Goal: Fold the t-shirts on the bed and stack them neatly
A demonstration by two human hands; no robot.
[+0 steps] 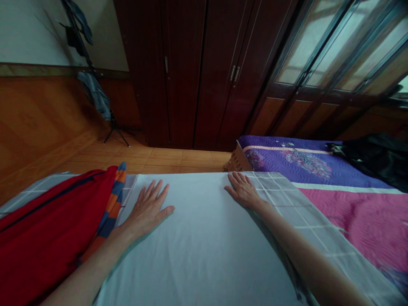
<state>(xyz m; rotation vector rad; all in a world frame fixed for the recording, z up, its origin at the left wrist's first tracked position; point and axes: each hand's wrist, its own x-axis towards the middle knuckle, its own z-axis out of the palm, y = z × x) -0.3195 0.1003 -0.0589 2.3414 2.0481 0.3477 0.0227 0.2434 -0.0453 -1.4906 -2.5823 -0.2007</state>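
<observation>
A smooth white cloth [194,238] lies spread out before me; its exact kind does not show. Flat on its far left part rests my left hand [149,206], palm down with the fingers apart. At the far right corner of the cloth my right hand [242,191] also lies palm down, fingers stretched forward and thumb out to the side. Neither hand grips anything. Left of my left forearm is a red garment [57,221] with a dark stripe, and an orange and blue checked cloth [111,204] shows along its edge.
Under the cloth is a grey plaid cover [306,216]. To the right is a bed with a purple and pink spread [360,212], a black garment [376,157] on it. A dark wardrobe [197,76] stands ahead, a clothes stand [111,117] at the back left.
</observation>
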